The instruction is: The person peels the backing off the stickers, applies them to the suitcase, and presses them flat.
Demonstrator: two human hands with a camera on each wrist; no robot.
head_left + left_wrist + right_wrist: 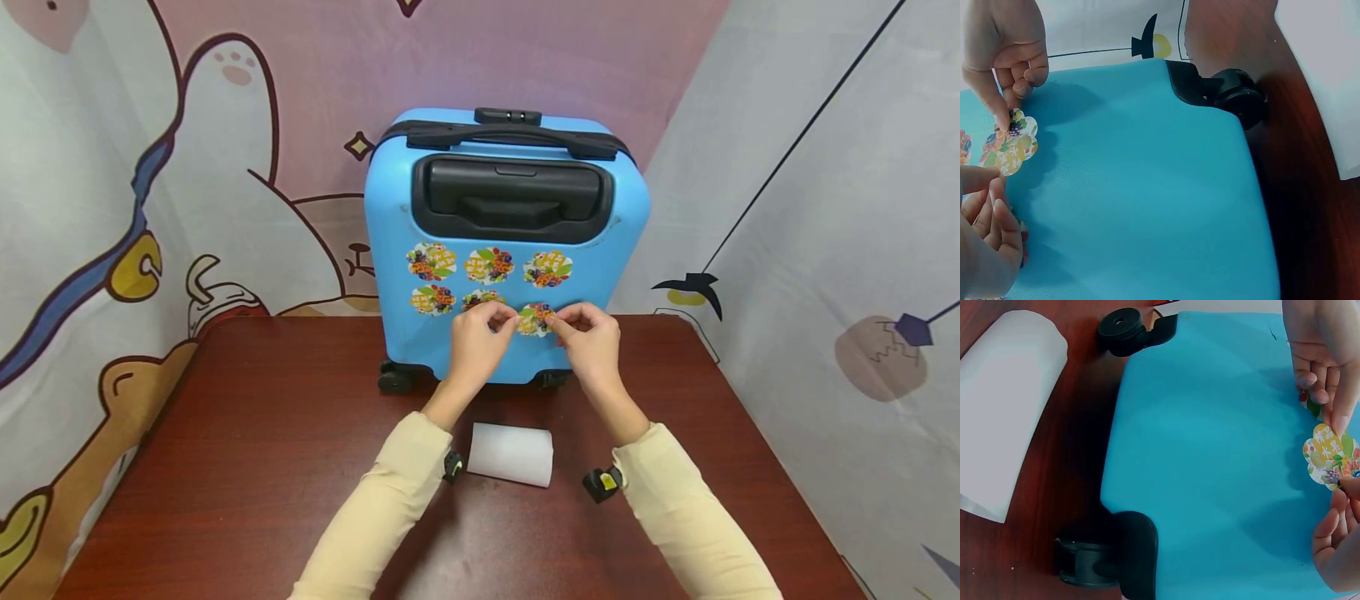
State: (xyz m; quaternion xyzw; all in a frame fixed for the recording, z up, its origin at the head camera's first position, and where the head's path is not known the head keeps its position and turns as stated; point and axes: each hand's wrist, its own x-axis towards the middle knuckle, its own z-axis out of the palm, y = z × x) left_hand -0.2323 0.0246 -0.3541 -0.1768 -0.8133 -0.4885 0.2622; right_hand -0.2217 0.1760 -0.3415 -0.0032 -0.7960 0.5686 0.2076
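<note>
Between both hands is a flower-shaped fruit sticker (534, 320), held just in front of a blue suitcase (405, 333). My left hand (480, 337) pinches the sticker's left edge between thumb and forefinger. On its right edge, my right hand (596, 343) pinches it the same way. In the left wrist view the sticker (1012, 147) casts a shadow on the suitcase shell. Three similar stickers, among them one at top left (431, 262), form an upper row on the suitcase. Below them are a left sticker (432, 300) and a middle one (482, 298), partly hidden by my left hand.
A rolled white sheet (511, 454) lies on the dark red-brown table (285, 467) in front of the suitcase. Black wheels (395, 378) jut from the suitcase's lower end. A cartoon-printed cloth (315, 92) hangs behind and at the sides.
</note>
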